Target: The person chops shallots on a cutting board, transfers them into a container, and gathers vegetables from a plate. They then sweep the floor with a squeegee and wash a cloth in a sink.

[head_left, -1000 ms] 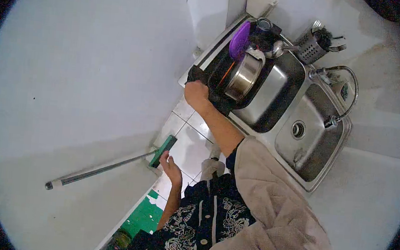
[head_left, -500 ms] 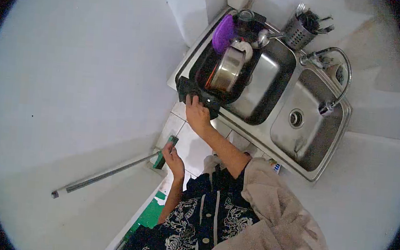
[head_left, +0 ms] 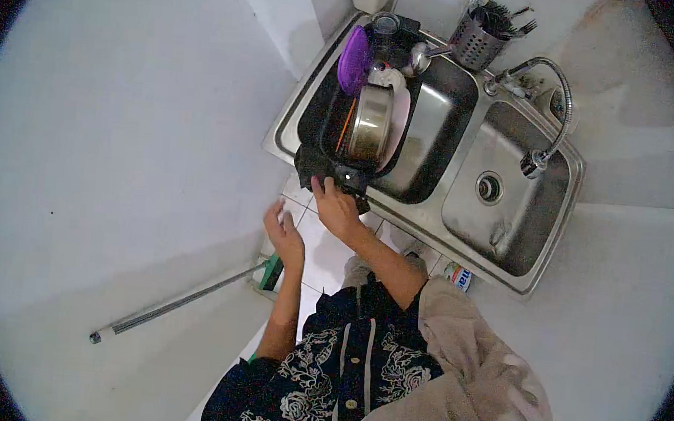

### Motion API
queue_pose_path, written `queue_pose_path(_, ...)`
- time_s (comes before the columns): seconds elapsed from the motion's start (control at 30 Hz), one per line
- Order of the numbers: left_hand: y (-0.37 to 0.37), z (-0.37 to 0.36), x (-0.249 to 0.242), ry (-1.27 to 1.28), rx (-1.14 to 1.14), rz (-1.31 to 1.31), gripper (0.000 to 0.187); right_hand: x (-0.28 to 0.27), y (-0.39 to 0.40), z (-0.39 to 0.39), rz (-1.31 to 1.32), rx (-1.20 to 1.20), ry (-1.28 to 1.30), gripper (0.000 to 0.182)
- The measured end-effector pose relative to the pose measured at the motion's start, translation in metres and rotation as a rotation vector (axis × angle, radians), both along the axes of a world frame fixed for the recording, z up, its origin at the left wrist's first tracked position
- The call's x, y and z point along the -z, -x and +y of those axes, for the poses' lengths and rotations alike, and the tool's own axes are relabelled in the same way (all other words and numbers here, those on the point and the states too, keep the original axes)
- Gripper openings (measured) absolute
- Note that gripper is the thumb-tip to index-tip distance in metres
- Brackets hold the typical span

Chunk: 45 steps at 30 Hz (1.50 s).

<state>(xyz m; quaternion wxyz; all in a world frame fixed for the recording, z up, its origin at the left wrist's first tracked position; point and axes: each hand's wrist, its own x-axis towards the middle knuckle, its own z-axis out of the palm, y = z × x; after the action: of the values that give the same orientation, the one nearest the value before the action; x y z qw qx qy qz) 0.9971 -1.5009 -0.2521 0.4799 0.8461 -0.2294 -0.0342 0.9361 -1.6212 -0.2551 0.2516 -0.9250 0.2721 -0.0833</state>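
Note:
My right hand [head_left: 338, 211] is at the sink's front edge, its fingers closed on a black cloth [head_left: 312, 165] draped over the near end of a black dish rack [head_left: 395, 164]. My left hand [head_left: 285, 236] is raised just left of it, holding nothing, its fingers apart. In the rack stand a steel pot [head_left: 372, 125] on its side, a pale pink plate [head_left: 397, 124], an orange stick-like thing [head_left: 346, 125] and a purple strainer-like item [head_left: 354, 61]. A clear glass [head_left: 385, 24] and a ladle [head_left: 420, 57] are at the far end.
The double steel sink [head_left: 441, 212] has a flexible faucet [head_left: 562, 110] over its right basin. A perforated cutlery holder [head_left: 478, 45] stands behind. A green-headed long-handled tool [head_left: 193, 298] leans at lower left. A labelled container [head_left: 458, 276] is on the floor below the sink.
My left hand has risen toward the sink edge and the cloth. My right hand stays at the cloth. The view has shifted slightly, so the sink appears farther left.

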Motion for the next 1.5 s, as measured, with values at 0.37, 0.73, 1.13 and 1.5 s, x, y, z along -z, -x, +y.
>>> queue_pose_path(0.37,-0.072,-0.139,0.013,-0.646,0.446,-0.049,0.04,0.019,0.042,0.022,-0.132,-0.015,-0.156,0.031)
queue_pose_path(0.73,-0.053,-0.151,0.003,-0.598,0.363,-0.312,0.026,-0.003,0.068,0.002,-0.211,-0.006,-0.07,0.033)
queue_pose_path(1.13,-0.079,-0.152,0.013,-0.585,0.335,-0.539,0.021,-0.002,0.061,-0.011,-0.307,0.035,-0.054,0.038)
queue_pose_path(1.5,-0.101,-0.154,0.022,-0.559,0.282,-0.428,0.023,0.019,0.02,-0.018,-0.162,0.033,0.154,0.05)
